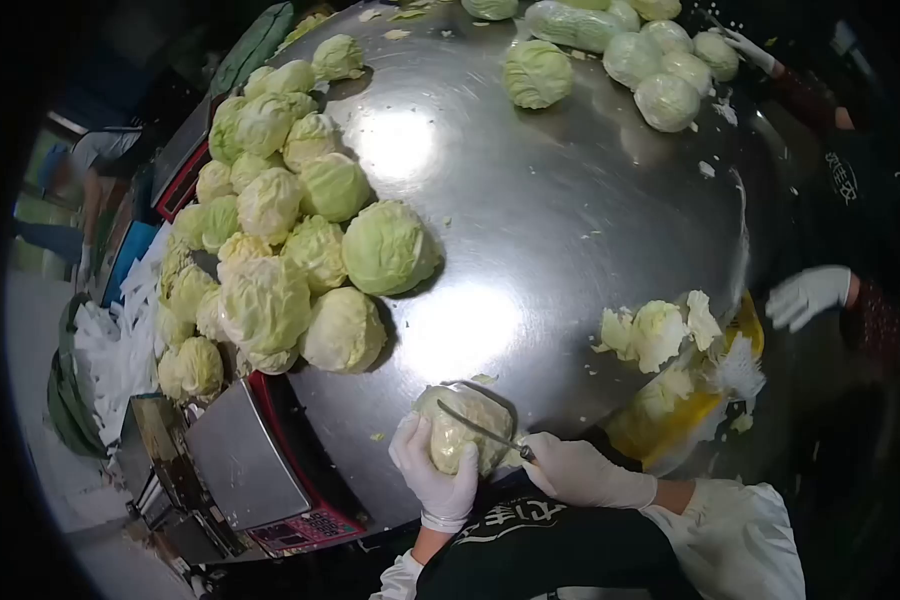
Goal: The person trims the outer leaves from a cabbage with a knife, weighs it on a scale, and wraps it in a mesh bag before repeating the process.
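At the near edge of the metal table, my gloved left hand (435, 480) grips a pale cabbage (455, 435) from its left and near side, thumb and fingers curled around it. The cabbage has a shiny surface. My gloved right hand (585, 472) is closed around the handle of a knife (478, 427) with a thin, curved, dark blade. That blade lies across the top of the cabbage in this view, its tip pointing up and left.
A heap of cabbages (270, 205) covers the table's left side, beside a red-edged scale (245, 460). Loose leaves (660, 335) lie by a yellow bag (670, 430) at right. Shiny, pale cabbages (667, 102) sit at the far right. Another person's gloved hand (810, 297) hangs beyond the right edge.
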`<state>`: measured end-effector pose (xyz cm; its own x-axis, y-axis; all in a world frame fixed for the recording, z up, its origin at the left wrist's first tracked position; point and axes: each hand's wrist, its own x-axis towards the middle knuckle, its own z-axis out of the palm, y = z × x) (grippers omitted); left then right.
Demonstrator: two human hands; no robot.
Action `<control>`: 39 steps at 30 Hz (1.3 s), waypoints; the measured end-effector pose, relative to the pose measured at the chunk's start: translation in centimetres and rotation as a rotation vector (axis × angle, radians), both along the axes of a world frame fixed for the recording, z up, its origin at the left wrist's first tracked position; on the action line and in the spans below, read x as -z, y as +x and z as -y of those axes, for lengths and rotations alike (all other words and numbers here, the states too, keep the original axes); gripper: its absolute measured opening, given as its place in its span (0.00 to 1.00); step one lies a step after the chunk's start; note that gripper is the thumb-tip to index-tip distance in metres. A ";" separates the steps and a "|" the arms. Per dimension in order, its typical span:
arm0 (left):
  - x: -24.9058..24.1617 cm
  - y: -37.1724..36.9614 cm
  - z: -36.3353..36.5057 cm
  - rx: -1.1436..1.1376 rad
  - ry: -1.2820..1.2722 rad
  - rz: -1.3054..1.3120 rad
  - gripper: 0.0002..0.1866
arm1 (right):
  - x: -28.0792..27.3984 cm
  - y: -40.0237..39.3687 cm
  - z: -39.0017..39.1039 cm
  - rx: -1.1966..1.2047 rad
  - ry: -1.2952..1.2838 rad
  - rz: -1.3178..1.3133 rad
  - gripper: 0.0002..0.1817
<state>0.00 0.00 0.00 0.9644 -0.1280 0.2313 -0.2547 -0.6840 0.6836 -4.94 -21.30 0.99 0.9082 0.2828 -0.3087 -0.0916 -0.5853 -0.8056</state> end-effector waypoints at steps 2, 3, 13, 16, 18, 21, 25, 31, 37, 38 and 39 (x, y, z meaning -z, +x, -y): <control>-0.5 0.2 -0.9 -0.051 -0.017 0.001 0.32 | 0.2 0.0 -1.3 -0.122 -0.098 0.103 0.14; 0.6 0.3 1.6 -0.039 -0.050 -0.018 0.32 | 0.4 0.2 1.1 -0.086 -0.144 0.145 0.13; -0.3 1.9 1.8 -0.053 0.024 -0.051 0.29 | -0.9 2.1 0.3 -0.026 -0.194 0.139 0.13; -0.5 2.4 2.3 -0.017 0.075 0.018 0.29 | -0.7 2.9 0.2 -0.021 -0.261 0.024 0.11; -0.4 2.7 2.3 -0.043 0.100 -0.004 0.29 | 0.8 4.7 -0.7 -0.015 -0.273 0.043 0.11; -0.9 3.2 2.3 -0.055 0.136 -0.040 0.29 | 0.9 5.3 -0.8 -0.017 -0.265 0.126 0.09; -1.5 3.0 2.5 0.022 0.154 0.004 0.29 | -1.7 3.9 0.3 0.040 -0.117 -0.173 0.12; -1.4 2.4 2.8 0.028 0.203 0.017 0.30 | 2.2 5.5 0.7 0.072 -0.134 -0.119 0.13; 2.7 -0.4 -2.3 0.036 -0.201 0.089 0.35 | 1.4 6.5 5.1 0.172 0.056 -0.377 0.14; 3.3 -0.9 -2.8 0.030 -0.251 0.068 0.36 | 0.9 6.7 4.2 0.150 0.063 -0.375 0.14; 3.3 -1.3 -3.1 0.011 -0.243 0.071 0.36 | 0.5 6.8 2.9 0.162 0.135 -0.248 0.17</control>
